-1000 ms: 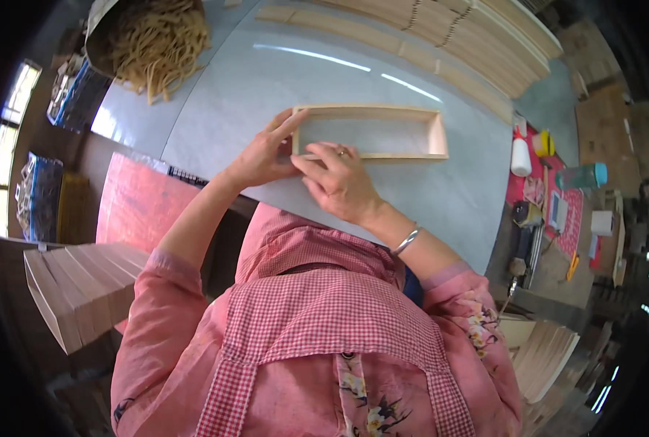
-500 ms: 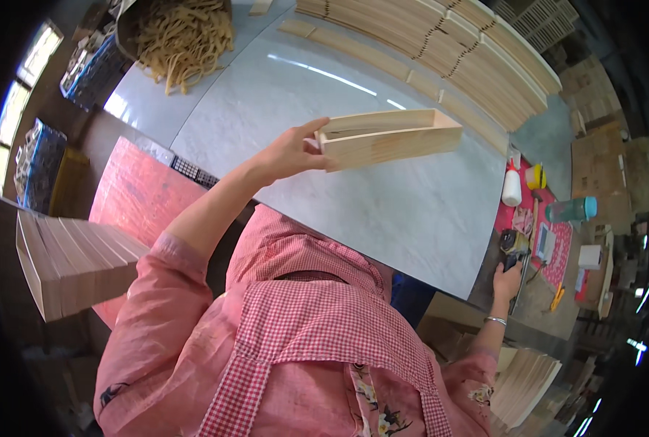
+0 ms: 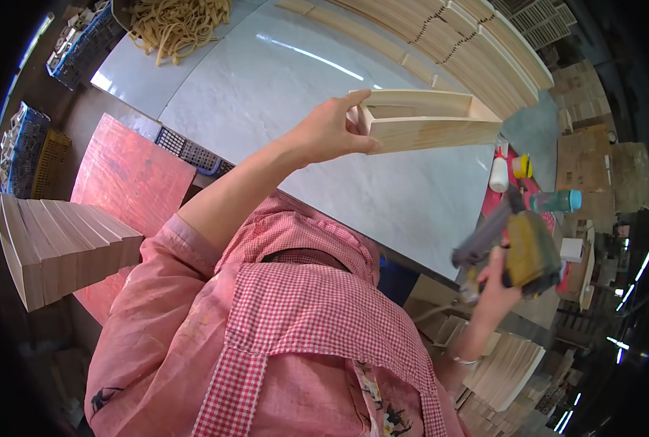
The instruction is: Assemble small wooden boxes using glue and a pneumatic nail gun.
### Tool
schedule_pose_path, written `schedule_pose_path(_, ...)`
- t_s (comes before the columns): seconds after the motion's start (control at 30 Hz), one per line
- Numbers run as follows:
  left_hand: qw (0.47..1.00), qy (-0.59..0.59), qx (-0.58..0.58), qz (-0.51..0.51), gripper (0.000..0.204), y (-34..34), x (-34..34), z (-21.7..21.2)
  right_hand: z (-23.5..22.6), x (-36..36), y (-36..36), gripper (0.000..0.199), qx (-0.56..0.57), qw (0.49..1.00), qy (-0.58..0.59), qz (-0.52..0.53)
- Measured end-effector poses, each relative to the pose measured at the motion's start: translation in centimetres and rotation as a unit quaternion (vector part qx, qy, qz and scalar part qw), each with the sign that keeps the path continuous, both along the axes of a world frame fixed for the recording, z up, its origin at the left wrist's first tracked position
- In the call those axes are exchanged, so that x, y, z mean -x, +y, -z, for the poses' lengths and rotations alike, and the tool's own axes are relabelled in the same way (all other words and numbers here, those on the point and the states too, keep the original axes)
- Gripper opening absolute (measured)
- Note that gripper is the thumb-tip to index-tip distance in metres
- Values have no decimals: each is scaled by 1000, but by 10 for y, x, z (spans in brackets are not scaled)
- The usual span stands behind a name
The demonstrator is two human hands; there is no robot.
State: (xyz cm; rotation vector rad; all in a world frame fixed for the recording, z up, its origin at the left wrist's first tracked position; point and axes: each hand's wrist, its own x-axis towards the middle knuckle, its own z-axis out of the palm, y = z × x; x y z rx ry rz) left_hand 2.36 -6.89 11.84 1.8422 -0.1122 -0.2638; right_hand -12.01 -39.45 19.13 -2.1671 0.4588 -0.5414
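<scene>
A long, narrow rectangular frame (image 3: 435, 135) of thin, pale boards, with soft grain along its near side, is above the grey-white surface (image 3: 324, 193), its far end toward the right; whether it touches the surface cannot be told. The left hand (image 3: 330, 132) has its near end pinched between thumb and fingers, partly open around the board. The right hand (image 3: 497, 291), blurred, is curled around a yellow and dark grey power tool (image 3: 532, 251) beyond the surface's right edge. At upper left, a blue crate (image 3: 88, 52) carries pale pieces; another blue crate (image 3: 33, 146) with similar pieces stands beside a yellow crate (image 3: 53, 164), whose contents are unclear. Tan strips (image 3: 175, 29) lie heaped at the surface's far left. A white bottle (image 3: 498, 175) with a red tip stands near a teal-capped clear bottle (image 3: 555, 201).
</scene>
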Motion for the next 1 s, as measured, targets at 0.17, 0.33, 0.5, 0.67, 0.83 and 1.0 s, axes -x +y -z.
schedule_pose_path(0.17,999,-17,-10,45,88,-6,11,-37,33,31,78,15,-17,990,-18,-140)
schedule_pose_path(0.33,998,-55,-18,34,86,-2,23,-34,45,25,94,10,64,963,-11,-260)
schedule_pose_path(0.5,995,-82,-38,33,85,1,26,-37,44,24,100,11,89,949,-1,-301)
schedule_pose_path(0.67,993,-90,-59,41,85,1,26,-34,44,23,102,12,63,953,11,-297)
schedule_pose_path(0.83,992,-111,-51,26,85,0,26,-26,50,25,96,15,82,949,24,-303)
schedule_pose_path(1.0,993,-109,-45,19,85,-1,26,-25,50,18,101,18,106,944,-57,-308)
